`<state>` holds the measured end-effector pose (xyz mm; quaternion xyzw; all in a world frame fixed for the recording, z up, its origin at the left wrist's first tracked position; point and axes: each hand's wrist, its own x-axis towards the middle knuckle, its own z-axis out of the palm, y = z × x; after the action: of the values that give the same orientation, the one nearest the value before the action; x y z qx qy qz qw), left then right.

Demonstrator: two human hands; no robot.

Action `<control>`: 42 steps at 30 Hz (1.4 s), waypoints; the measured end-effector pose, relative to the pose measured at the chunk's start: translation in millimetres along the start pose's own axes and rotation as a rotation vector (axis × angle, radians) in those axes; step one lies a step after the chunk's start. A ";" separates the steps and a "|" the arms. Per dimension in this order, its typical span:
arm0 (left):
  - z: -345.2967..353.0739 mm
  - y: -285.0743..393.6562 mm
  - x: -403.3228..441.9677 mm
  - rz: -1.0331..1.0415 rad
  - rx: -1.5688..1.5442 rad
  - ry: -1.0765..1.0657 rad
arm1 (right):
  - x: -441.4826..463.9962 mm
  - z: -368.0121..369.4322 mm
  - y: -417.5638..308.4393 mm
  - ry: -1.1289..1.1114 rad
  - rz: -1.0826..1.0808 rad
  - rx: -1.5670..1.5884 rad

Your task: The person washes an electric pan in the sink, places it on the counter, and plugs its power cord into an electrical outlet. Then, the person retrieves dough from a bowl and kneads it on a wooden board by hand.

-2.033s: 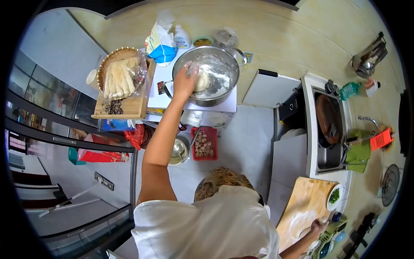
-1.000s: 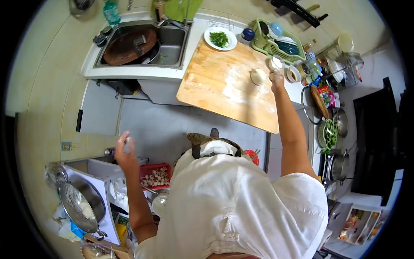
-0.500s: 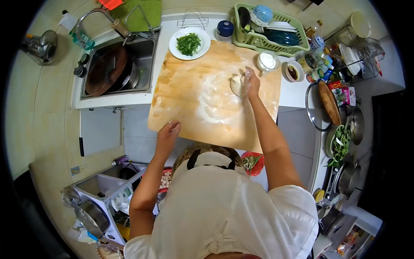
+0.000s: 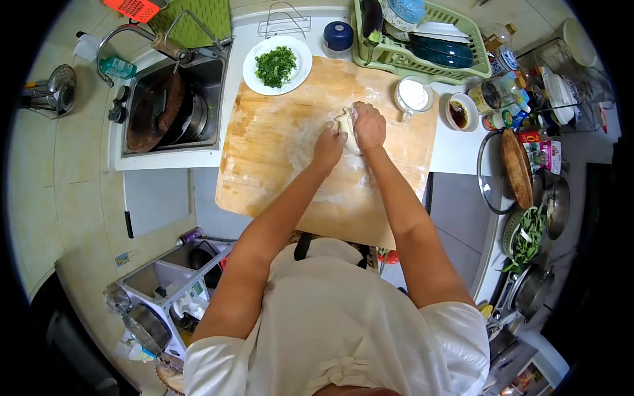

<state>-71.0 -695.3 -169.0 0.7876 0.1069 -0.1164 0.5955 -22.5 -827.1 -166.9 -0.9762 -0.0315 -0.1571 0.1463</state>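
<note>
A pale lump of dough (image 4: 347,125) lies on the floured wooden board (image 4: 264,145), right of its middle. My left hand (image 4: 330,146) grips the dough from the left, fingers curled against it. From the right, my right hand (image 4: 370,124) is wrapped round the other side, its fingers bent over the edge. Parts of the dough are hidden by both hands. White flour is smeared on the board around and below them. A glass cup of flour (image 4: 413,96) stands at the board's upper right corner.
A white plate (image 4: 300,74) of chopped greens stands at the board's upper left. Behind are a blue-lidded jar (image 4: 338,38) and a green dish rack (image 4: 403,69). The sink (image 4: 214,129) with pans is left; a bowl of dark sauce (image 4: 461,111) and bottles are right.
My left hand has moved from the board's lower left edge up to the dough. My right hand has shifted slightly left with the dough, and both hands now hold it.
</note>
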 end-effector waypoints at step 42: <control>-26.8 1.4 -9.8 0.140 0.445 0.161 | -27.2 7.3 -47.5 -0.016 0.070 -0.036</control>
<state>-78.4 -670.2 -157.6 0.9117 0.0710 -0.0325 0.4034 -51.2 -780.0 -169.1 -0.9804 0.0042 -0.1448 0.1339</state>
